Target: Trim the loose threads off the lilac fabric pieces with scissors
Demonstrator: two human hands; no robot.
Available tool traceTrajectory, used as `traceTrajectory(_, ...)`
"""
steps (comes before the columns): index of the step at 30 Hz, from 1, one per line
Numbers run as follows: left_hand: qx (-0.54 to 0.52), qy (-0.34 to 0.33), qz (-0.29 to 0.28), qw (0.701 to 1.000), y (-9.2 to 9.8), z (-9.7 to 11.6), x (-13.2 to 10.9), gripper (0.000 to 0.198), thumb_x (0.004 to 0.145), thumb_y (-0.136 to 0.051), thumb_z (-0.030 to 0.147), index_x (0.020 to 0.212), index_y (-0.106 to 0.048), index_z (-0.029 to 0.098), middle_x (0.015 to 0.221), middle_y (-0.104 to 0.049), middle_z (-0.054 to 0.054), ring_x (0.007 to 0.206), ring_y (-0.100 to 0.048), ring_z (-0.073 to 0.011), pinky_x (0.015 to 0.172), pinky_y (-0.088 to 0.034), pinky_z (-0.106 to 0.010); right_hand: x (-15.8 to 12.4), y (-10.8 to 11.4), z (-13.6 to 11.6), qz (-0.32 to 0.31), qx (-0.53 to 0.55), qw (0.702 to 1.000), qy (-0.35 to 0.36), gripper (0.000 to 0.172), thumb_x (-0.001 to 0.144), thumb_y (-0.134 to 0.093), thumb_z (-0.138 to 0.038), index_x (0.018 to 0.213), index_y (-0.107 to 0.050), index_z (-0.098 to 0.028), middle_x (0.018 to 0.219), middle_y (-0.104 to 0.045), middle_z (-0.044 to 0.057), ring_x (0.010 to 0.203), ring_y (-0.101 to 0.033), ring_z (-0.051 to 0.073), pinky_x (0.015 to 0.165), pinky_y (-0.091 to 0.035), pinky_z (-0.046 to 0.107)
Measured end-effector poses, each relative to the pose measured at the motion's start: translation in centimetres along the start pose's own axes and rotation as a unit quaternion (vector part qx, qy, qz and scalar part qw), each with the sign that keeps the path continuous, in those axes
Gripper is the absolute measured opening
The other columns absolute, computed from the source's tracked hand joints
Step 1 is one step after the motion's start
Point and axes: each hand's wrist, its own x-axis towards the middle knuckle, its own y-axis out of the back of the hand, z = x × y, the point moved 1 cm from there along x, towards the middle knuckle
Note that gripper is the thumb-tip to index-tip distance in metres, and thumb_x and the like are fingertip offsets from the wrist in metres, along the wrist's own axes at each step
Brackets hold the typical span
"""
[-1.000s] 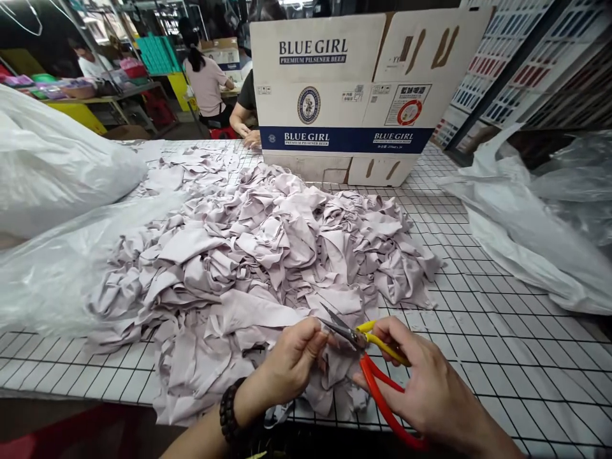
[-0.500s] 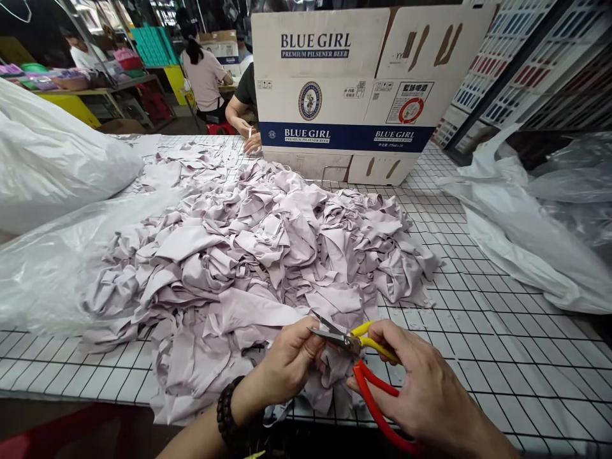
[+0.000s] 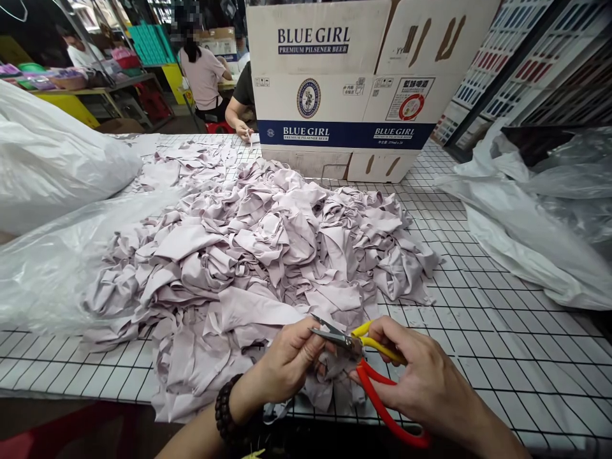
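A large heap of pale lilac fabric pieces point(image 3: 268, 236) spreads over the grid-patterned table top. At its near edge my left hand point(image 3: 289, 357), with a dark bead bracelet at the wrist, is closed on a piece of the fabric point(image 3: 335, 376). Much of that piece is hidden behind my fingers. My right hand point(image 3: 425, 376) grips scissors point(image 3: 347, 341) with one yellow and one red handle. Their blades are parted and point left, with the tips right by my left thumb and fingertips.
A tall Blue Girl beer carton point(image 3: 335, 95) stands behind the heap. White and clear plastic bags lie left point(image 3: 57, 159) and right point(image 3: 526, 217). A co-worker's hand point(image 3: 243, 131) holds something small beside the carton. The table's grid surface point(image 3: 478, 331) shows at right.
The red handle and my right hand have shifted slightly right. My left hand stays nearly in place. The co-worker's hand beside the carton has moved a little left.
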Motion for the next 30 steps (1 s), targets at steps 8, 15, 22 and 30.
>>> traceTrajectory(8,-0.003,-0.006,-0.012,1.000,0.2,-0.5,-0.1,0.042,0.094,-0.046,0.054,0.086,-0.059,0.014,0.082,-0.054,-0.003,0.063,-0.057,-0.0103,0.060,-0.047,-0.021,0.3,-0.1,0.0,-0.008,0.026,1.000,0.003,0.023,0.076,-0.065,-0.037,0.075,-0.046,-0.025,0.060,-0.044,-0.008,0.051,-0.040,0.011,0.049,-0.038,0.024)
traceTrajectory(15,0.009,-0.019,-0.012,1.000,0.3,-0.2,-0.2,0.042,0.095,-0.045,0.052,0.085,-0.058,0.014,0.078,-0.053,-0.001,0.061,-0.057,-0.0089,0.057,-0.045,-0.018,0.1,-0.4,0.3,-0.012,0.046,0.999,0.004,0.022,0.076,-0.065,-0.035,0.076,-0.046,-0.025,0.059,-0.043,-0.009,0.051,-0.038,0.011,0.048,-0.037,0.023)
traceTrajectory(22,-0.004,-0.013,-0.006,1.000,0.1,0.2,-0.2,0.044,0.094,-0.047,0.054,0.082,-0.057,0.014,0.076,-0.050,0.000,0.060,-0.057,-0.0082,0.056,-0.044,-0.016,0.3,-0.5,0.3,0.026,0.007,0.999,0.041,0.020,0.074,-0.066,-0.031,0.075,-0.047,-0.024,0.058,-0.041,-0.009,0.048,-0.037,0.010,0.046,-0.035,0.022)
traceTrajectory(30,-0.006,-0.001,-0.008,1.000,0.1,0.0,-0.3,0.043,0.093,-0.047,0.055,0.082,-0.057,0.014,0.075,-0.049,0.001,0.059,-0.056,-0.0080,0.056,-0.045,-0.017,0.2,-0.9,1.1,0.056,0.002,0.997,0.061,0.027,0.072,-0.067,-0.029,0.070,-0.040,-0.025,0.056,-0.036,-0.009,0.047,-0.035,0.009,0.042,-0.032,0.020)
